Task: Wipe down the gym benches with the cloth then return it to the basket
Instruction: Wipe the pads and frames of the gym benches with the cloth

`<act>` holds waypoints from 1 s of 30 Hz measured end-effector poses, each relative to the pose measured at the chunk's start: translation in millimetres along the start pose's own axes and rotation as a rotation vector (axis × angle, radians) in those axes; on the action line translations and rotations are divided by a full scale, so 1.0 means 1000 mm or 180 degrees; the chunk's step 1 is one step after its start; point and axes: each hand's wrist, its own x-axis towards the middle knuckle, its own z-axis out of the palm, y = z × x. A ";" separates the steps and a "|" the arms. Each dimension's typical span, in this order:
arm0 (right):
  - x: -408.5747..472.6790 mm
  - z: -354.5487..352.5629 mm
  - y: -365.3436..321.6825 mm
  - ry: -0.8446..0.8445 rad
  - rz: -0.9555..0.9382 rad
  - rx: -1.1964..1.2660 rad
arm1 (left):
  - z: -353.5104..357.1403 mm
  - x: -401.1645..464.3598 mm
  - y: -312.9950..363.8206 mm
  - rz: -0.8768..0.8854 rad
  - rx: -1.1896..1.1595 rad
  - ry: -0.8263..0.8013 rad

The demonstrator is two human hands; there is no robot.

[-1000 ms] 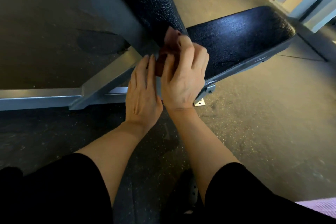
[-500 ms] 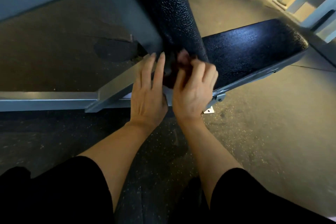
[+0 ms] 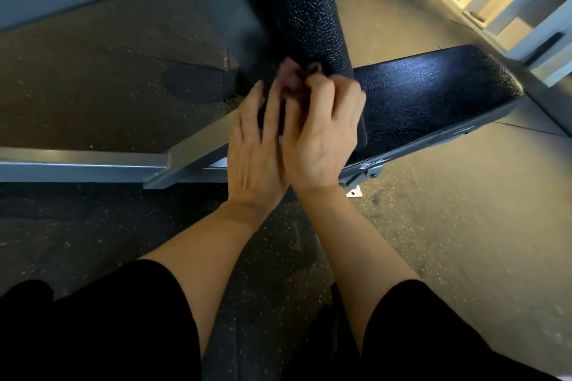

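At backrest base, cloth (image 3: 292,80) bunched in right hand (image 3: 322,139) grip

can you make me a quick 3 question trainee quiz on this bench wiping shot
1. True or false: the cloth is bunched where the upright back pad meets the seat pad.
2. Which hand has the cloth in its grip?
A. left hand
B. right hand
C. neither
3. Fill in: the left hand's fingers are ____, lying alongside the cloth over the grey metal frame.

Key:
1. True
2. B; its fingers are curled round the cloth, though motion blur softens the detail
3. Straight
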 end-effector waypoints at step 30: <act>-0.058 0.001 0.081 -0.1135 0.1585 -0.0794 | 0.028 -0.033 0.011 0.0197 0.0104 -0.1451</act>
